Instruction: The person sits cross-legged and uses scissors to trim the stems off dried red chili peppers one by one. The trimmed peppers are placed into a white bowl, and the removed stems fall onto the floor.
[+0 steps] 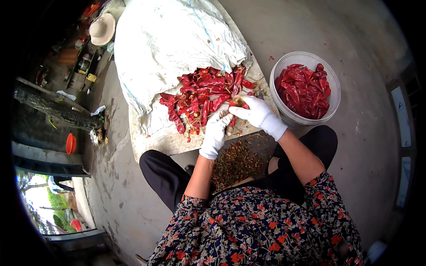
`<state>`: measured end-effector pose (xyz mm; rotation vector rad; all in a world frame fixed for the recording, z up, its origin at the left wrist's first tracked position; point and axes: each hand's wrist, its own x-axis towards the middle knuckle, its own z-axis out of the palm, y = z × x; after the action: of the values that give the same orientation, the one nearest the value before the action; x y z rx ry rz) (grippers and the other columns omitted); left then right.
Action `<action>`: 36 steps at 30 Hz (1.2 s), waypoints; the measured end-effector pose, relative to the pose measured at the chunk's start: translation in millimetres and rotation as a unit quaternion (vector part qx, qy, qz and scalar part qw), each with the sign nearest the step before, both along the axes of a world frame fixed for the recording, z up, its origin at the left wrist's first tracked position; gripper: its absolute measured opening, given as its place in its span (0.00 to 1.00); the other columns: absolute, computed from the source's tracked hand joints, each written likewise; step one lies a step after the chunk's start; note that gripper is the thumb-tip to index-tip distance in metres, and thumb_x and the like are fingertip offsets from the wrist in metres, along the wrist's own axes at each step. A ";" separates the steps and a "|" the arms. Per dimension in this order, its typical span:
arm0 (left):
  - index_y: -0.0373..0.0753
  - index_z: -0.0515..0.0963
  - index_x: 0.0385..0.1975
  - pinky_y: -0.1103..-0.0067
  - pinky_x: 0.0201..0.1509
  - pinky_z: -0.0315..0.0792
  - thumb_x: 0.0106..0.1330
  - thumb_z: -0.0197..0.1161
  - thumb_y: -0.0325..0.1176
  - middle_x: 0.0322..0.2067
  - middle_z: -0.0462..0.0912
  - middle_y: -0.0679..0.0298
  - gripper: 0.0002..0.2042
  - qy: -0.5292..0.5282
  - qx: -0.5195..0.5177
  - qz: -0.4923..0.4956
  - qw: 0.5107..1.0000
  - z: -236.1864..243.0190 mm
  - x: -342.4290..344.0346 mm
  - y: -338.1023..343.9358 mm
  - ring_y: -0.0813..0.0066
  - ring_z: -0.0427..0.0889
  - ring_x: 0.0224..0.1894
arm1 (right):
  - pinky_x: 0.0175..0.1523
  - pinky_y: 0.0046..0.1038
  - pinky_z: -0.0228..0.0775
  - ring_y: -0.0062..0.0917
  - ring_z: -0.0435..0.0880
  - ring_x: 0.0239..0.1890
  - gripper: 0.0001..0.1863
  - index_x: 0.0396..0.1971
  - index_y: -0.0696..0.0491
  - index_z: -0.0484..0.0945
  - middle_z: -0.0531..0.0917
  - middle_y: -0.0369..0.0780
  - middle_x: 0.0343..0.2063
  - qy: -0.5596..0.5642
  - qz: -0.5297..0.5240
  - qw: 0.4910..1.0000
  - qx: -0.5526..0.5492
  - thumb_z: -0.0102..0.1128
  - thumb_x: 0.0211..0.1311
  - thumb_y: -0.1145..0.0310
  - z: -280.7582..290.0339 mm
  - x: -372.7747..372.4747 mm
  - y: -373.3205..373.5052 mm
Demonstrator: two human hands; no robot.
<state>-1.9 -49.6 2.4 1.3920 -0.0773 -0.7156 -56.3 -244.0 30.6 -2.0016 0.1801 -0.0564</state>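
Both my hands wear white gloves with stained fingertips and meet at the near edge of a pile of dried red peppers (199,93). My left hand (216,135) has its fingers curled on a red pepper (233,116), just below my right hand. My right hand (255,114) pinches around that pepper from the right. The pile spills from a large white woven sack (173,35) lying on a pale, worn board (155,144). Between my bent legs, under the board's edge, lies a heap of stems and bits (235,164).
A white bucket (335,97) of red peppers stands on the concrete floor at the right. At the left are a straw hat (101,29), a rough log (62,113), a red basin (70,143) and assorted clutter. Another person (60,185) is bent over outside the doorway at lower left.
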 end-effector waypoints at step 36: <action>0.43 0.74 0.64 0.60 0.50 0.80 0.69 0.68 0.46 0.49 0.84 0.52 0.27 -0.498 0.462 -0.102 0.727 -24.1 25.2 -103.2 0.49 0.86 0.47 | 0.38 0.24 0.82 0.17 0.84 0.32 0.18 0.61 0.57 0.77 0.88 0.41 0.43 -0.235 -0.218 0.826 0.464 0.62 0.74 0.74 47.5 -12.1 -72.0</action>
<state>23.2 -152.8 -21.7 2.6631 -0.8314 -0.0291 -68.4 -316.1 78.1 -0.8945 0.2769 -0.6302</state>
